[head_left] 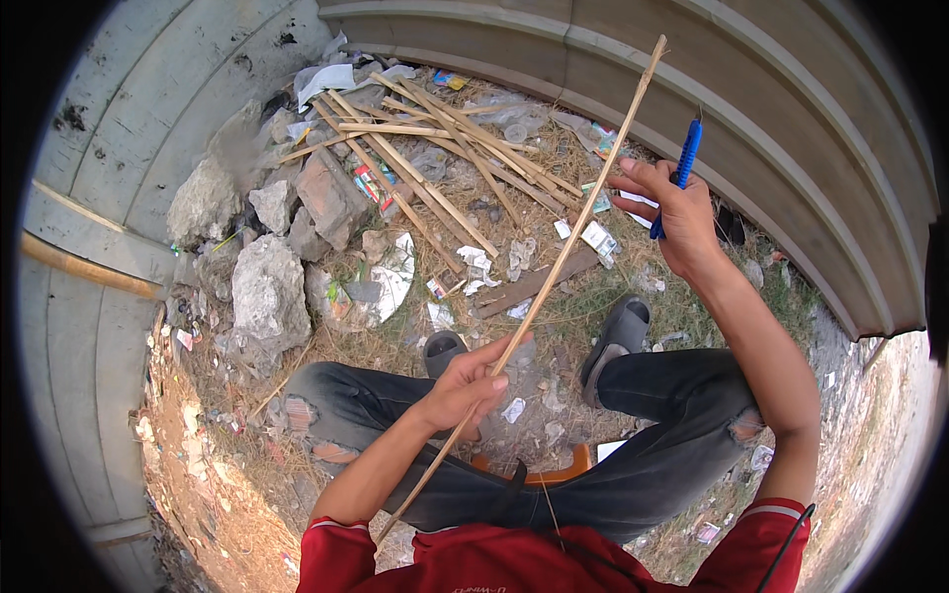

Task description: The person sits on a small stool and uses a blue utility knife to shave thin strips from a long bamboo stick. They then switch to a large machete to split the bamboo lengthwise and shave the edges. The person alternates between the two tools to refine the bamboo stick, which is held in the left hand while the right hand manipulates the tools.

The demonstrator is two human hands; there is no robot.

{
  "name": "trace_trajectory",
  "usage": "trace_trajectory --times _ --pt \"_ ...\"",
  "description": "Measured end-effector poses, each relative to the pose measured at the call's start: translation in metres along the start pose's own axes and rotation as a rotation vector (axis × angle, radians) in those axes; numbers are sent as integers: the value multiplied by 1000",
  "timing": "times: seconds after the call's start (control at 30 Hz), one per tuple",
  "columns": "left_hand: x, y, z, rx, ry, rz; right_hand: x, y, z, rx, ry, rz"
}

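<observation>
A long, thin bamboo stick (565,255) runs aslant from beside my body at the lower left to the upper right. My left hand (463,389) is closed round its lower half, above my left thigh. My right hand (682,210) is raised near the stick's upper part and grips a blue utility knife (689,156) with its narrow end pointing up. The fingertips of that hand come close to the stick; whether they touch it, I cannot tell.
A loose pile of wooden strips (435,138) lies ahead among litter and dry grass. Broken concrete lumps (269,292) stand to the left. Corrugated metal sheets (791,128) wall the far and right sides, a grey panel (129,119) the left. An orange stool (565,466) is beneath me.
</observation>
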State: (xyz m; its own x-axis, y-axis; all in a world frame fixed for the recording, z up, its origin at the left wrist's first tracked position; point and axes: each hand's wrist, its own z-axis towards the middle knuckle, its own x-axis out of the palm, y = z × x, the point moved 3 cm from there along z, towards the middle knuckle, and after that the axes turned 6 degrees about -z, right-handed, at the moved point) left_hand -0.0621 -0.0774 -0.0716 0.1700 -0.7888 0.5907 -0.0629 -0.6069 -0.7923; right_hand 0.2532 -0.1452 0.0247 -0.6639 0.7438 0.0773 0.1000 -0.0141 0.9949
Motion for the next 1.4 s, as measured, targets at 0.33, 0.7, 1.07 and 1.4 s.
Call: trace_trajectory --times 0.33,0.7,1.07,1.4 --pt "14 -6 25 114 -15 124 27 -8 -11 1 162 -8" --pt "8 -27 34 148 -345 131 56 11 -42 -232 522 -1136" --pt "14 -2 1 196 -363 480 -42 25 41 -127 55 -1257" --pt "3 0 -3 104 -379 258 9 -8 -16 -241 372 -1487"
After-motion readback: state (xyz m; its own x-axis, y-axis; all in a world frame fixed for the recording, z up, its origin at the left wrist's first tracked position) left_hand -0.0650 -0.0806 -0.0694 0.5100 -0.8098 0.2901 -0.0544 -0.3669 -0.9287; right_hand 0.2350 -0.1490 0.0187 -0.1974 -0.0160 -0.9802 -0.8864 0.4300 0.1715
